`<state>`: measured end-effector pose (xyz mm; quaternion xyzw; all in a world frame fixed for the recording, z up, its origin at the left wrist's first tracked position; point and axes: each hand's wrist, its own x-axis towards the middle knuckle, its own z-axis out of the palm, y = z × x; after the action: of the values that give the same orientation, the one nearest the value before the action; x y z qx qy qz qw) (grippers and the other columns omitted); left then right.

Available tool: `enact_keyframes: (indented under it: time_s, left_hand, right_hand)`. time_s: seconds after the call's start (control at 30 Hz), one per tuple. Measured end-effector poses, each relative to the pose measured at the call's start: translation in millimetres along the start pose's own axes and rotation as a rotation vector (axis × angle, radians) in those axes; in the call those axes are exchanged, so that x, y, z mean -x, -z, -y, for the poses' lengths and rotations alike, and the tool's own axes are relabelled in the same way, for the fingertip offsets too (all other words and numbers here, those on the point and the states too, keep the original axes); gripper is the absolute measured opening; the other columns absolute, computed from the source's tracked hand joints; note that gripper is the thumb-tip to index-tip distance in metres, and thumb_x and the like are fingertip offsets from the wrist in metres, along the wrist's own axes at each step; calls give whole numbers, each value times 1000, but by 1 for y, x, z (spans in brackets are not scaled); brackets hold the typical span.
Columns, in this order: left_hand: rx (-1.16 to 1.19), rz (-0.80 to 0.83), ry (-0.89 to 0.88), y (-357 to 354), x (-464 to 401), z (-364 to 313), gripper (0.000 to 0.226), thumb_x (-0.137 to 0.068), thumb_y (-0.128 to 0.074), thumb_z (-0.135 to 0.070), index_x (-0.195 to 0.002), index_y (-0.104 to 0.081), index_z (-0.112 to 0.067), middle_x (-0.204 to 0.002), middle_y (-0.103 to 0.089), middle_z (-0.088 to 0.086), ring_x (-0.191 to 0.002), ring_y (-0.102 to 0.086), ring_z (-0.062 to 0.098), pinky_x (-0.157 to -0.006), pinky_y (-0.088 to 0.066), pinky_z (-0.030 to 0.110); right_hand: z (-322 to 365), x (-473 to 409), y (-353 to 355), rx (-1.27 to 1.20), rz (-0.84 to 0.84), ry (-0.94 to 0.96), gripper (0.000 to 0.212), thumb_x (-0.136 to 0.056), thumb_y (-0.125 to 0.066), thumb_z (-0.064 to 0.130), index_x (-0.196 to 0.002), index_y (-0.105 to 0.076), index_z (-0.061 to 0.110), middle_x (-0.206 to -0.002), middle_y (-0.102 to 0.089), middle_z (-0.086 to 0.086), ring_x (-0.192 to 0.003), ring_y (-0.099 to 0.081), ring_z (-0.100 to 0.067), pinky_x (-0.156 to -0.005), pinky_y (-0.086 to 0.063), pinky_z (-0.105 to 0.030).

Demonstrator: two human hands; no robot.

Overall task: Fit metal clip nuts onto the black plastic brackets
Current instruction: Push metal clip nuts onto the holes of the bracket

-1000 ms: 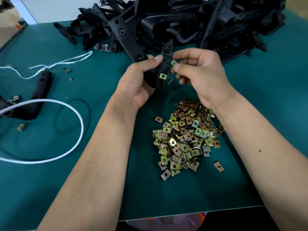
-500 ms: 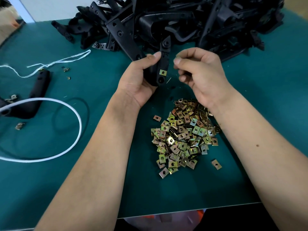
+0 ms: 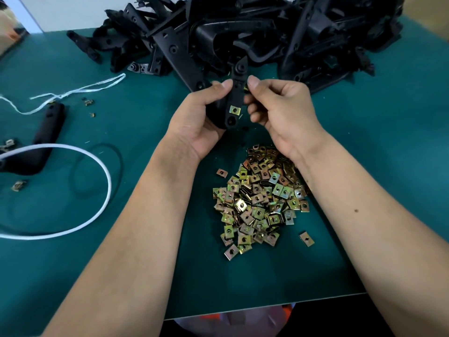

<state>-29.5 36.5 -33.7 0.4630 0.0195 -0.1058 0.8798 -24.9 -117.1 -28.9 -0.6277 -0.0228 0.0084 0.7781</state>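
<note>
Left hand [image 3: 201,117] wrapped around a narrow black plastic bracket [image 3: 237,93], held upright above the green table mat [image 3: 364,166], well clear of its front edge. One square yellow-zinc clip nut [image 3: 234,110] already seated low on the bracket. Right hand [image 3: 281,110] with thumb and fingers pinched on a second small metal clip nut [image 3: 246,87], barely visible, touching the bracket's right edge near its upper half. Open mat to the right of the forearms and in front of the loose heap of clip nuts [image 3: 260,200]; large pile of black plastic brackets [image 3: 243,32] crowding the far edge. On the left, a white cord loop [image 3: 97,164], white string [image 3: 80,90] and a separate black bracket [image 3: 48,122].

Compared with half a second ago: right thumb and nut closer in, now against the bracket instead of just beside it; left grip unchanged.

No containers in view.
</note>
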Motion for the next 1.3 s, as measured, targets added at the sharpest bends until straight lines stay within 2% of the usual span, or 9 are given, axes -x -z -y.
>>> enact_keyframes:
  time_s: [0.17, 0.33, 0.47, 0.57, 0.73, 0.93, 1.1, 1.23, 1.3]
  left_hand:
    - [3, -14, 7, -2, 1, -1, 14, -95, -62, -10, -105, -67, -1, -96, -71, 19, -84, -70, 28, -81, -60, 38]
    - [88, -50, 12, -1, 1, -2, 23, -91, -68, -7, -113, -60, -6, -118, -62, 17, -101, -64, 30, -92, -58, 43]
    - [70, -50, 18, -1, -1, -1, 1, -91, -68, -7, -91, -68, -8, -97, -72, 11, -83, -71, 24, -74, -61, 35]
    - [67, -43, 18, 0, -1, -1, 12, -92, -66, -8, -82, -73, -8, -90, -73, 10, -78, -72, 23, -69, -59, 32]
    - [82, -38, 64, -3, 1, -1, 1, -91, -67, -9, -92, -67, -9, -93, -69, 7, -75, -71, 21, -65, -59, 31]
    - [93, -100, 102, -6, 1, -3, 11, -77, -75, -9, -85, -68, -12, -89, -65, 1, -68, -70, 17, -63, -59, 30]
    - [37, -130, 129, -6, 0, -1, 10, -88, -72, -9, -82, -67, -15, -82, -64, -2, -63, -69, 15, -58, -57, 28]
    - [-1, -108, 111, -9, 2, 1, 28, -92, -69, -9, -65, -74, -15, -72, -68, -2, -62, -70, 15, -57, -57, 28]
    - [-3, -96, 109, -12, 3, 1, 27, -93, -68, -10, -68, -74, -15, -69, -70, -2, -62, -71, 15, -57, -57, 28]
  right_hand:
    - [1, 1, -1, -20, 12, -10, 19, -98, -68, 15, -81, -69, 8, -67, -68, -3, -57, -59, -10, -51, -48, -20]
    - [2, 1, 0, 17, -3, 1, 20, -98, -69, 21, -81, -70, 11, -69, -69, -3, -59, -58, -12, -51, -47, -21]
    - [1, 1, -1, 62, -11, 24, 23, -98, -70, 20, -76, -69, 12, -66, -68, -2, -57, -57, -12, -49, -45, -22]
    - [0, 1, -2, 72, -5, 34, 23, -98, -69, 19, -76, -68, 11, -64, -67, -1, -57, -56, -12, -48, -44, -22]
    - [-1, 3, -2, 65, -17, 45, 25, -99, -69, 20, -75, -66, 10, -61, -62, -1, -52, -51, -10, -43, -36, -21]
    - [-1, 3, -2, 141, -45, 96, 28, -98, -69, 23, -72, -66, 16, -57, -59, 2, -48, -47, -9, -41, -33, -19]
    - [-3, 2, -1, 153, -58, 94, 27, -98, -69, 23, -72, -66, 16, -57, -58, 3, -47, -46, -8, -42, -34, -19]
    - [-5, 4, -4, 111, -45, 71, 31, -99, -68, 24, -70, -62, 15, -56, -53, 2, -46, -42, -8, -41, -30, -20]
    - [-5, 4, -6, 92, -42, 59, 34, -99, -68, 25, -68, -60, 17, -56, -50, 2, -46, -38, -9, -40, -27, -21]
